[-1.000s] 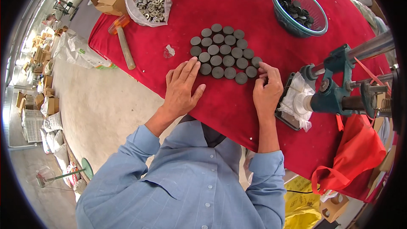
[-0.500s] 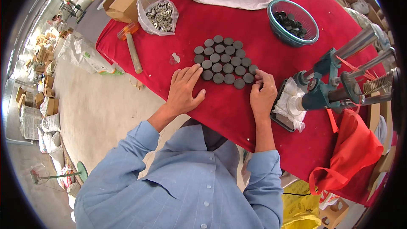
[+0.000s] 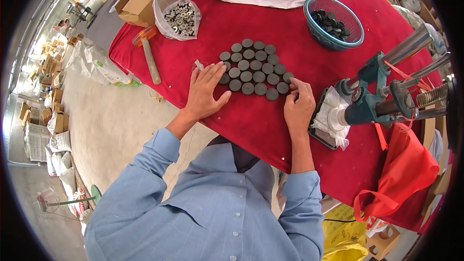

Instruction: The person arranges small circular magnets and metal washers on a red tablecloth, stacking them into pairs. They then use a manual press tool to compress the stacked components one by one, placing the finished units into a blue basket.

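Several dark grey round discs (image 3: 257, 76) lie flat in close rows on the red cloth before me. My left hand (image 3: 207, 93) rests at the left side of this group, its fingers stretched out and thumb apart. Its fingertips meet the leftmost discs and partly cover one. At the right end of the group, my right hand (image 3: 298, 104) has bent fingers, with the index fingertip against the outermost disc (image 3: 288, 77). A gap shows between its thumb and index finger, and I see nothing held there.
A teal basket (image 3: 355, 38) and a white sack (image 3: 285, 2) hold black discs. A clear bag (image 3: 162, 25) contains metal rings. A hammer (image 3: 152, 63) lies at left. To the right stand a green hand press (image 3: 369, 89) and a red bag (image 3: 406, 169).
My left hand has shifted a little up and left along the edge of the group. A disc beside its fingertips now shows. My right hand has stayed nearly in place.
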Action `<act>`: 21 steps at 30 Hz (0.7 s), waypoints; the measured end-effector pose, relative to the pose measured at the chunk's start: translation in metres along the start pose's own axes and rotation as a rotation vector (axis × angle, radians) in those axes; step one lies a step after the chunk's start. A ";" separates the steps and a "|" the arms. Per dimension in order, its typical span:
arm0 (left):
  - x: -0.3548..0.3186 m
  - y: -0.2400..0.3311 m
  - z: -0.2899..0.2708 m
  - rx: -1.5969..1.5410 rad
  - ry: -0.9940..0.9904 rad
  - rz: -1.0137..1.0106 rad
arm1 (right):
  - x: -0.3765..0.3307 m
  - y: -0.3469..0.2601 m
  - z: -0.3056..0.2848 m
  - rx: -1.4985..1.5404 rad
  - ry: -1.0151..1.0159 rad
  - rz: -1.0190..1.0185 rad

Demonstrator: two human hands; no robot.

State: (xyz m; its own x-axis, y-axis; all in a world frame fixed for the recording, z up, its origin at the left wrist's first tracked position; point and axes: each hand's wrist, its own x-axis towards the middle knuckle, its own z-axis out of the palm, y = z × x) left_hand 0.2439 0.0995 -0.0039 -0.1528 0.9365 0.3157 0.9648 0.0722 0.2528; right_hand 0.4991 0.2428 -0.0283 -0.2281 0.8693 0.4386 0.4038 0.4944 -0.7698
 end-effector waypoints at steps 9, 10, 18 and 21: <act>-0.003 0.007 -0.003 0.081 0.035 0.183 | 0.001 -0.001 0.003 0.009 0.000 -0.022; -0.003 0.007 -0.001 0.075 0.028 0.193 | -0.001 0.001 0.003 0.009 -0.006 -0.011; 0.010 0.010 -0.009 0.109 -0.005 0.298 | 0.000 0.002 0.002 -0.010 -0.021 0.007; 0.014 0.008 -0.008 0.068 -0.022 0.356 | -0.002 0.000 0.002 -0.021 -0.028 0.001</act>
State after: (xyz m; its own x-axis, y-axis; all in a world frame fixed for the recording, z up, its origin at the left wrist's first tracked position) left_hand 0.2473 0.1101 0.0100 0.1997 0.9141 0.3529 0.9688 -0.2381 0.0686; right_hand 0.4979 0.2412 -0.0303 -0.2522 0.8696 0.4246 0.4221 0.4937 -0.7604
